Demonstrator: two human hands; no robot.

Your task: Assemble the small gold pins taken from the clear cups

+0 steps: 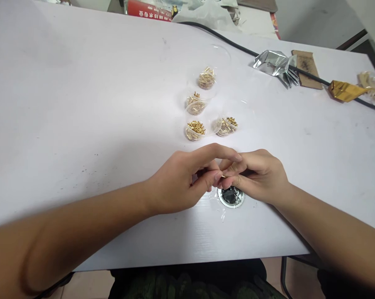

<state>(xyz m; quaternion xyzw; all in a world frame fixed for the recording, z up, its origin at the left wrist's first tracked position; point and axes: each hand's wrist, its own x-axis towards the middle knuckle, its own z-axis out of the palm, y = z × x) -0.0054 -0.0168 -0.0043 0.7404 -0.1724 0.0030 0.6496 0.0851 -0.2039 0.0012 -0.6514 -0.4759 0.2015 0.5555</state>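
Note:
My left hand (187,178) and my right hand (262,174) meet over the near middle of the white table, their fingertips close together. Between the pinched thumbs and fingers shows a tiny gold-coloured metal pin (224,176), mostly covered by the fingertips. The left index finger reaches across to the right hand's fingers. Below the hands lies a round black dish with a pale rim (234,206), partly hidden by them. Ahead stand small clear cups of gold-coloured metal pins: a near left cup (195,132), a near right cup (226,127), a middle cup (196,105) and a far cup (206,79).
A black cable (225,39) runs along the far right of the table (81,104). Beside it are crumpled silver foil (271,62), a piece of brown cardboard (307,70) and a gold foil packet (346,91). Plastic bags (209,16) lie beyond the far edge.

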